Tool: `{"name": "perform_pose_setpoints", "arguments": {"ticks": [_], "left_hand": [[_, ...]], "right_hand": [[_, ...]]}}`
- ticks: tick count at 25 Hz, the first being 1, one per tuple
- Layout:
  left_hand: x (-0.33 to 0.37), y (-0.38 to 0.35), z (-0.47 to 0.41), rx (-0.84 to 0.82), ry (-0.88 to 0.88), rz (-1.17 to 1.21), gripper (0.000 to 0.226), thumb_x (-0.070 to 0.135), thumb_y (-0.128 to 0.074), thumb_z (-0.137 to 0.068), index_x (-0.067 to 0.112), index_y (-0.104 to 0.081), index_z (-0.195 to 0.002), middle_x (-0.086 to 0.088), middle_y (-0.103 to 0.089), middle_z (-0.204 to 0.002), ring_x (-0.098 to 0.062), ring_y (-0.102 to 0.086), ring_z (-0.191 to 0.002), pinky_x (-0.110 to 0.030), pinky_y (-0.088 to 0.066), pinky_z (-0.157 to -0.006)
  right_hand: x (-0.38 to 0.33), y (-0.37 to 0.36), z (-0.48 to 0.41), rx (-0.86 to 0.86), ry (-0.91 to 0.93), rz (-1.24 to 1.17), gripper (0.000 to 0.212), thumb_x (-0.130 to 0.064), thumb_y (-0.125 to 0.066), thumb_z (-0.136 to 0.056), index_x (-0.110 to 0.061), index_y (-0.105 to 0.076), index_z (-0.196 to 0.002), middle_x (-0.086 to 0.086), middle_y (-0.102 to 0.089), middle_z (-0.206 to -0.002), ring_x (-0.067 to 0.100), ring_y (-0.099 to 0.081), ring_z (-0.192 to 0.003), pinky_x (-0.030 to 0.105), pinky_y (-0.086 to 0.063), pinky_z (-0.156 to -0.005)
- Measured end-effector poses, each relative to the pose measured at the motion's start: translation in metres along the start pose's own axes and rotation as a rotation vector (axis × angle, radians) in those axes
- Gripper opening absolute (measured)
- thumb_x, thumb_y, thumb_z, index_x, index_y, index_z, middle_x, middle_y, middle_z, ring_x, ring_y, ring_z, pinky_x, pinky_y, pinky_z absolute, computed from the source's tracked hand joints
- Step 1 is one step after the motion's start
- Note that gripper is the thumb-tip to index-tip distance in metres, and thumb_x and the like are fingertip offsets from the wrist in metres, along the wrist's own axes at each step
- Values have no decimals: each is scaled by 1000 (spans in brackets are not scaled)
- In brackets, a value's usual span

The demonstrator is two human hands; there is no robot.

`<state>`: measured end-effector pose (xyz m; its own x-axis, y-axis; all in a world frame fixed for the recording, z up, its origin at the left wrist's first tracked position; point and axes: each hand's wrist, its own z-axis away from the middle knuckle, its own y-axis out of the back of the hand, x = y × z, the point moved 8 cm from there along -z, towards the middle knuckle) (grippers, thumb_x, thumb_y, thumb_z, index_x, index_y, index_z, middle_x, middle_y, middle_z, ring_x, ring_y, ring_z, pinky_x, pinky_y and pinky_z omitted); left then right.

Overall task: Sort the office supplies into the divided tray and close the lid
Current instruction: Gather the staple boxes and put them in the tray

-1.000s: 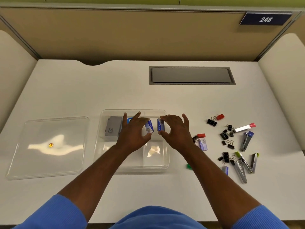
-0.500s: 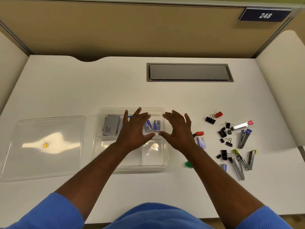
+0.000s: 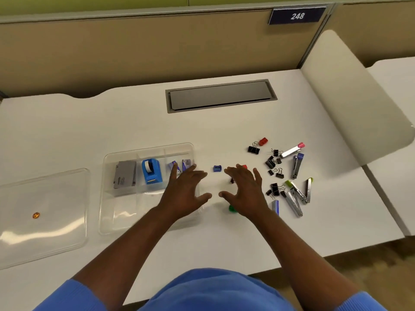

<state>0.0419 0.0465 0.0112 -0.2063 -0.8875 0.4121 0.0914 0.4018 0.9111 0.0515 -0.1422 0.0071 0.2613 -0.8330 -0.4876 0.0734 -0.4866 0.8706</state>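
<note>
Broadly, a white surface point(image 3: 134, 122) fills the view, with a long grey hatch point(image 3: 221, 96) set into it at the far side and a plate point(image 3: 296, 16) reading 248 on the partition behind.

At the left lies the clear lid point(image 3: 56, 194), flat and off the tray, with a small orange sticker point(image 3: 36, 215) on it. Just right of it, not touching, sits the clear divided tray point(image 3: 125, 212). Its near compartments hold nothing that I can make out. Across its far row, from left to right, are a grey box point(image 3: 124, 177), a blue tape dispenser point(image 3: 152, 171) standing upright, and two small blue-and-white boxes point(image 3: 186, 164) in the rightmost section.

The left hand point(image 3: 184, 194) is over the tray's right edge, palm down, fingers point(image 3: 174, 173) straight and spread, holding nothing. The right hand point(image 3: 244, 191) is beside it over the bare surface, equally spread and empty. Whether either palm touches what is below it cannot be told.

Right of the hands is the unsorted pile: several metal staple removers point(image 3: 294, 202) with coloured tips, a white marker point(image 3: 292, 150) with a pink cap, and a scatter of black binder clips point(image 3: 253, 149).

Smallest are a red piece point(image 3: 263, 141) at the pile's far edge, a blue piece point(image 3: 217, 168) between the two hands' fingertips, and a green piece point(image 3: 232, 208) half hidden under the right wrist.
</note>
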Motion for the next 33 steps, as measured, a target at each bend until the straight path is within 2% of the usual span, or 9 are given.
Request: {"name": "perform_pose_setpoints", "arguments": {"ticks": [7,15,18,21,25,30,33], "left_hand": [[61,-26,-7,-56,-106,34,64,59,-61,-85,29,-50,-141,9,-55,-142,-6,-43,-136,-41,-1,-124],[94,-67,-33,-173,-97,-20,74,59,-63,-84,27,-40,-147,6,-46,-151,-9,-36,-141,-43,1,-124],[94,-76,-46,-173,-73,-49,74,55,-66,-84,24,-40,-146,2,-46,-151,-15,-34,-143,-45,-8,-123],[96,-83,-58,-153,-38,-47,70,51,-70,-81,24,-46,-141,0,-50,-145,-18,-36,-141,-42,-18,-117],[103,-95,-72,-165,-32,-102,67,49,-71,-81,26,-48,-139,4,-51,-144,-19,-34,-142,-43,-19,-114],[114,-107,-83,-163,-49,-227,61,51,-66,-83,23,-53,-136,3,-57,-135,-18,-44,-130,-42,-24,-109],[116,-109,-85,-162,-30,-243,58,50,-65,-83,22,-56,-134,2,-58,-131,-19,-47,-126,-43,-27,-110]], "right_hand": [[59,24,61,-6,-129,46,66,-47,-75,-81,-29,-51,-140,-6,-53,-146,17,-32,-147,50,-9,-124],[114,51,97,35,-220,-42,66,-46,-79,-80,-31,-52,-138,-8,-52,-146,11,-32,-143,43,-11,-124],[127,53,105,27,-223,-43,65,-47,-77,-81,-32,-51,-140,-7,-51,-147,11,-31,-144,39,-4,-124],[138,51,112,1,-192,-16,65,-47,-75,-82,-32,-51,-140,-7,-51,-147,10,-33,-144,39,-5,-125],[146,41,116,-62,-172,15,63,-45,-73,-84,-30,-50,-141,-4,-52,-144,14,-38,-141,37,-9,-124],[152,33,115,-94,-157,-27,62,-44,-69,-88,-30,-46,-144,-6,-49,-147,15,-38,-140,29,-14,-119],[150,31,110,-83,-122,-60,57,-43,-69,-88,-30,-50,-140,-8,-52,-144,13,-41,-137,27,-17,-118]]}}
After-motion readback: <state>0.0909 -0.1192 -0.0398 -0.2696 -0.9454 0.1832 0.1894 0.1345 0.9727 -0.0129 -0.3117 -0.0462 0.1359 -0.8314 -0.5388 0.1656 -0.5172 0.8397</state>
